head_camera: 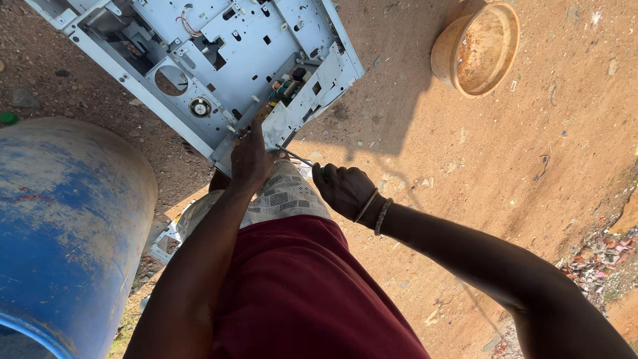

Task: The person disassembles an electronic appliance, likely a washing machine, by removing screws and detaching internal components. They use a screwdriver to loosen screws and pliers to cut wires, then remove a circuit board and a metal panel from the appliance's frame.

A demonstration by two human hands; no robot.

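On dirt, bare grey metal chassis, holed

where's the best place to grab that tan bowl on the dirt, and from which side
Probably by the rim of the bowl, at its upper edge, coming from above. It lies tilted on the ground with its open mouth facing up towards the camera, so the thin rim is exposed for a pinch; the rounded outer wall offers little purchase.

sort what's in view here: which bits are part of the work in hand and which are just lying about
In hand: metal chassis, gripped at its edge by the left hand; screwdriver held in the right hand.
Lying about: blue drum, tan bowl, litter.
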